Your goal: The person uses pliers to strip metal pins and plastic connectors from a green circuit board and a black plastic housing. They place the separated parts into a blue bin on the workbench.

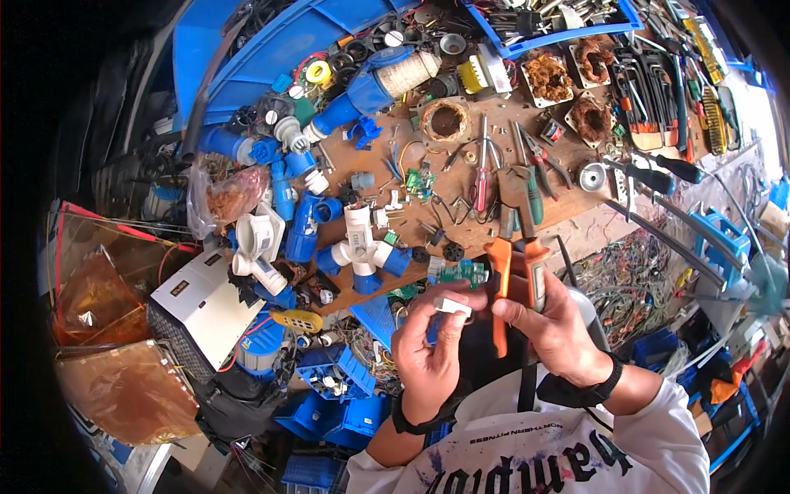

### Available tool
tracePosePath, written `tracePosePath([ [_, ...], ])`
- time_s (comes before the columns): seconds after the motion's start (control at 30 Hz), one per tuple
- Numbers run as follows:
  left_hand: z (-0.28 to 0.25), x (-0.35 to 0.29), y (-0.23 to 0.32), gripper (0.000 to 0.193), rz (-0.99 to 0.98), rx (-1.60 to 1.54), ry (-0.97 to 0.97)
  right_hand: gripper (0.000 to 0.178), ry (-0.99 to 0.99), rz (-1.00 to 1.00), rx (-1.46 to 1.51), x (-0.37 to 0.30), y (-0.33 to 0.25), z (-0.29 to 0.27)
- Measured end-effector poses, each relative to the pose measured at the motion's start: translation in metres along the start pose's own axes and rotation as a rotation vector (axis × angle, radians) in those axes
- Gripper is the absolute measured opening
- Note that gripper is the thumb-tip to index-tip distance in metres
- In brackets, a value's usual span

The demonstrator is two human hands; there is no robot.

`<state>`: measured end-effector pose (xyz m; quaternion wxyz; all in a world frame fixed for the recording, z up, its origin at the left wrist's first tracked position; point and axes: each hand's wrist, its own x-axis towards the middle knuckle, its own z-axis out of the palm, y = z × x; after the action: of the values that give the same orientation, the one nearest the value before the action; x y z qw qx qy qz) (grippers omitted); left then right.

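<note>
My left hand [429,339] is closed, pinching a small white plastic piece [453,308] between thumb and fingers. My right hand [558,325] is wrapped round a pair of orange-handled pliers [500,284], whose dark jaws point away from me over the table's edge. Both hands are close together in front of my body, with the white piece just left of the handles. Right beyond my left fingertips is a green circuit board [467,270]; I cannot tell whether it touches them. A second green circuit board [420,184] lies farther back on the wooden table [461,177].
Blue and white pipe-like fittings [360,239] crowd the table's left side. A red-handled screwdriver [480,193] and another pair of pliers [539,165] lie beyond my right hand. Blue bins [341,416] stand at lower left. Tangled wires [650,288] cover the floor at right.
</note>
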<state>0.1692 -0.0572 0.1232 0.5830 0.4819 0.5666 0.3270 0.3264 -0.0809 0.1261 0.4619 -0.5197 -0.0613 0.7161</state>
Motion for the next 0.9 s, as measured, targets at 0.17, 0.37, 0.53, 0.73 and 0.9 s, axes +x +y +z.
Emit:
tracePosePath([
  [0.17,-0.02,0.007,-0.001,0.013,0.079,0.347,-0.001,0.043,-0.097,0.06,-0.252,-0.008,-0.004,-0.016],
  [0.37,-0.027,0.011,-0.003,0.017,0.179,0.488,-0.007,0.036,-0.189,0.173,-0.421,-0.023,0.001,-0.014],
  [0.53,-0.023,0.009,-0.001,0.016,0.162,0.425,-0.048,0.042,-0.207,0.022,-0.468,-0.027,0.007,-0.01],
  [0.73,-0.022,0.005,0.008,0.017,0.298,0.496,-0.158,0.058,-0.098,-0.018,-0.127,-0.013,-0.002,0.002],
  [0.9,-0.029,-0.001,0.011,0.019,0.354,0.601,-0.271,0.051,-0.064,-0.042,-0.047,-0.012,-0.003,0.006],
])
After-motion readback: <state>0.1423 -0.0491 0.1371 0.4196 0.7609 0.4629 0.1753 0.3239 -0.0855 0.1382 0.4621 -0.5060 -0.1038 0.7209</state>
